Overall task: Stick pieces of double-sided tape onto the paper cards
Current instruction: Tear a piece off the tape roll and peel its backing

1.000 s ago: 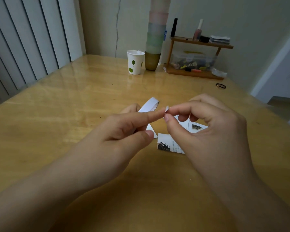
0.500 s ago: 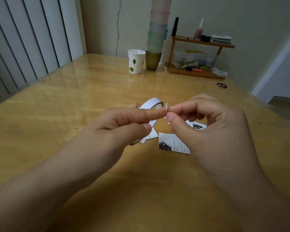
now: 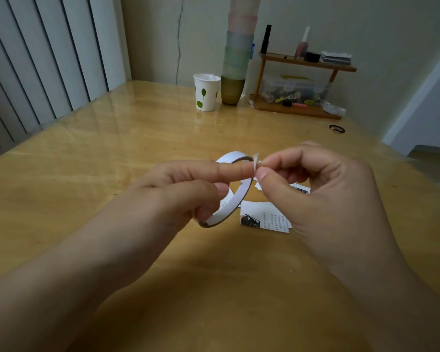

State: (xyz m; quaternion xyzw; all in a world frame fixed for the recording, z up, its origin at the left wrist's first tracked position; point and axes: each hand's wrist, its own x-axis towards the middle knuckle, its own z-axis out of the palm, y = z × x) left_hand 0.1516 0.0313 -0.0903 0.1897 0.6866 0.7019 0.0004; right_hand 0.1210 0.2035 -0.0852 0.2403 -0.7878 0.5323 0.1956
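Left hand [image 3: 188,189] grips the white tape ring [image 3: 235,196]; right hand [image 3: 302,189] pinches its small white tab [image 3: 255,161], which risks tearing short.

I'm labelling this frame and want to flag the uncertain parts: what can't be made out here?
Head view only:
- Cards: partly covered by the right hand and the tape roll; their count and any tape stuck on them cannot be told.
- Card print: too small to read.
- Tape end: the right hand's grip hides how far it is peeled.
- Left hand: its fingers hide part of the roll.
- Shelf items: too small to tell.
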